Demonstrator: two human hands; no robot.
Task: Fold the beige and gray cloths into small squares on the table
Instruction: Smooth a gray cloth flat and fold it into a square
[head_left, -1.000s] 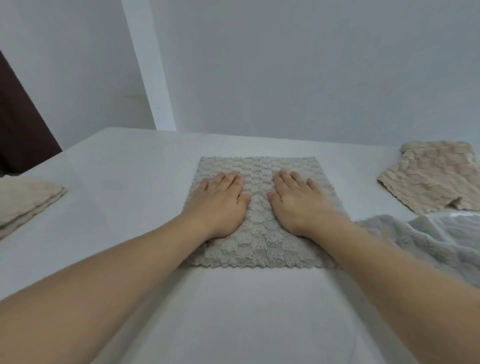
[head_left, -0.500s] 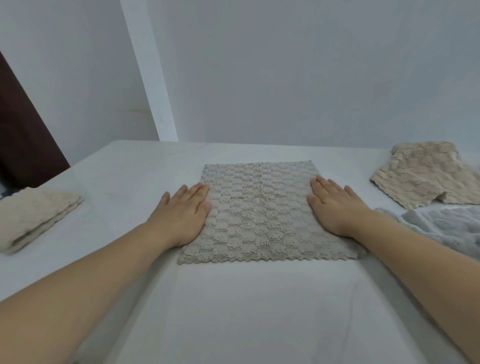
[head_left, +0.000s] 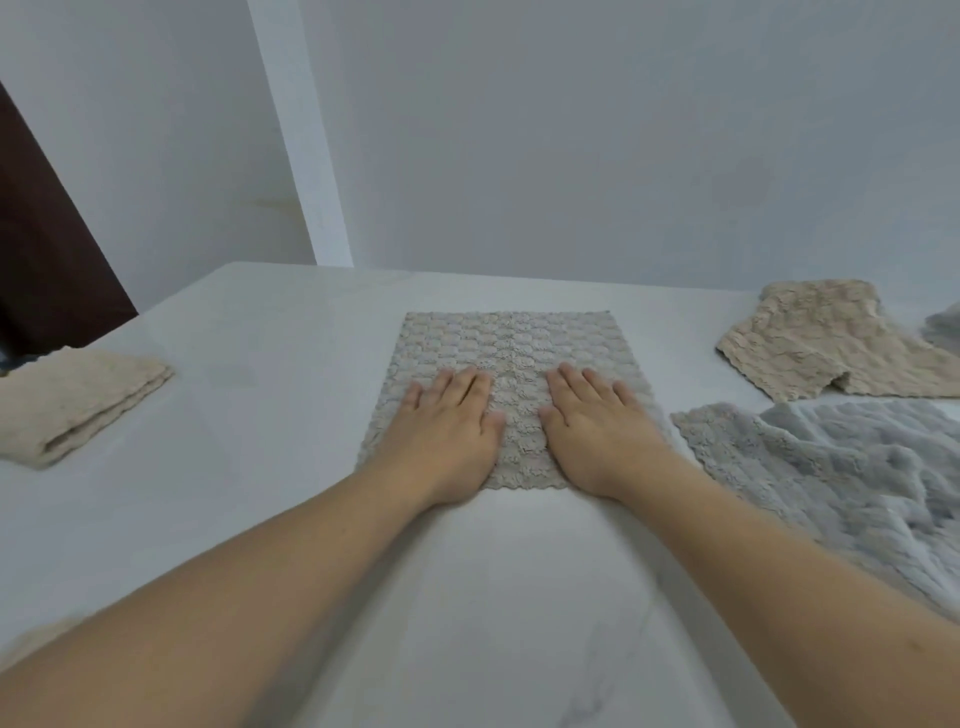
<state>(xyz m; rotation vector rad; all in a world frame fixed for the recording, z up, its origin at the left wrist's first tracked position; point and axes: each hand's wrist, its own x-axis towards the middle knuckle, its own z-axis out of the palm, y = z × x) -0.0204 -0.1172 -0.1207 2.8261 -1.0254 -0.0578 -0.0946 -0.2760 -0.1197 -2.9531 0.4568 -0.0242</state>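
Both palms lie flat with straight fingers, gripping nothing, as I watch them press on the cloth. Far left on the white marble-look table (head_left: 270, 364), I see a folded beige textured cloth (head_left: 78, 402) resting as a thick, layered bundle well apart from the hands. My left hand (head_left: 447, 434) presses the near left part of the gray-beige waffle-textured rectangular cloth (head_left: 511, 343), which is spread flat at the table's middle. Just beside it, thumbs near but not touching, my right hand (head_left: 597, 436) presses the near right part. Further right, a rumpled pale gray fluffy cloth (head_left: 841, 478) lies just beside that cloth's right edge, and beyond it sits a loosely laid beige scalloped cloth (head_left: 826, 348).
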